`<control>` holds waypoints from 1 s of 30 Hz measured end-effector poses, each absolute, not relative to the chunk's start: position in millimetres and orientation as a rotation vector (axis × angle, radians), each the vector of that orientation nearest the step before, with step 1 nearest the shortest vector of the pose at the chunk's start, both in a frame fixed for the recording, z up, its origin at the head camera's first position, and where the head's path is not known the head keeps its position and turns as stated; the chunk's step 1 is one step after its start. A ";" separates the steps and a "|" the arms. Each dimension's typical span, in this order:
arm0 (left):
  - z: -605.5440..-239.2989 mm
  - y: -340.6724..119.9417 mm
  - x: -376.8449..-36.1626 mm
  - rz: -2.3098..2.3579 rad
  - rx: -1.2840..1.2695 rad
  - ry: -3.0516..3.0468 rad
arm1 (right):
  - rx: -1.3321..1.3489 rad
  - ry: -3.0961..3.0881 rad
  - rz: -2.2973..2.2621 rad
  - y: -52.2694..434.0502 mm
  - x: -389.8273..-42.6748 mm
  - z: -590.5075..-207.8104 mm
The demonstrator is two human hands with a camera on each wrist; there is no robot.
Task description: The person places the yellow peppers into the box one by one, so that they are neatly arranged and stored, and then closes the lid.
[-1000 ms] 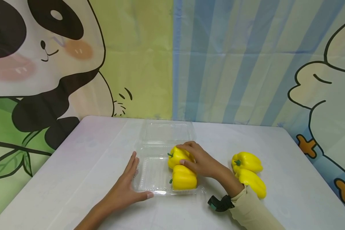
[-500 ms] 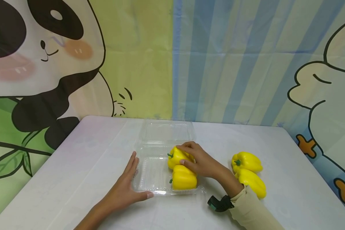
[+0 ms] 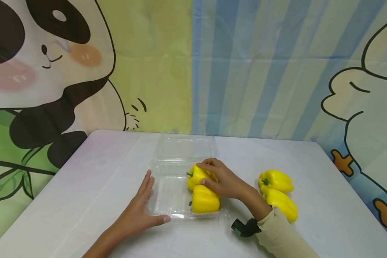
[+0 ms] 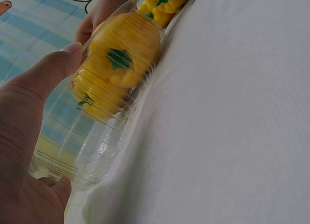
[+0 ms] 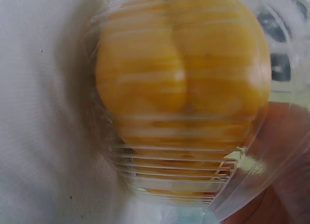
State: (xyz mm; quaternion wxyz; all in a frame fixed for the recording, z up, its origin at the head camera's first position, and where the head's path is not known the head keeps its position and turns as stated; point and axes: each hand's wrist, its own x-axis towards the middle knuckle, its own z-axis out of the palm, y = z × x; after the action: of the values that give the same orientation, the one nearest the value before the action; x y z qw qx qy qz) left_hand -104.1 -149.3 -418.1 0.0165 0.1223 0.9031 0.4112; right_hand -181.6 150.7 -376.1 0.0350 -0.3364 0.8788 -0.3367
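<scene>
right hand (image 3: 224,182) grasps the rear yellow pepper (image 3: 196,175) inside the clear clamshell tray (image 3: 169,200), touching the front pepper (image 3: 205,200). left hand (image 3: 138,211), fingers straight, braces the tray's left edge.

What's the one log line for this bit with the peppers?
right hand: holds far pepper in clear box | left hand: flat at box edge | near pepper: in box

Right hand (image 3: 224,181) covered part of the far pepper (image 3: 196,175). Right wrist view: near pepper (image 5: 181,95) blurred through ribbed tray wall (image 5: 169,173). Left hand (image 4: 26,136) cut off by frame edge.
</scene>
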 end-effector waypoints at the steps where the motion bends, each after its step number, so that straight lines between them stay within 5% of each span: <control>1: -418.2 -149.6 -104.0 1.276 0.380 2.812 | -1.028 2.700 -1.034 150.4 -181.7 -376.1; 30: -417.9 -149.3 -103.5 1.286 0.389 2.816 | -1.034 2.675 -1.061 150.3 -182.3 -377.3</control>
State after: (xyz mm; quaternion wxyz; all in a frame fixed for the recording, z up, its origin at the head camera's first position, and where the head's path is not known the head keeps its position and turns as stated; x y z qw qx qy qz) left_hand -103.5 -149.3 -417.9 0.0107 0.1246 0.9025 0.4120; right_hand -182.3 150.3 -377.3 0.0419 -0.3379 0.8740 -0.3468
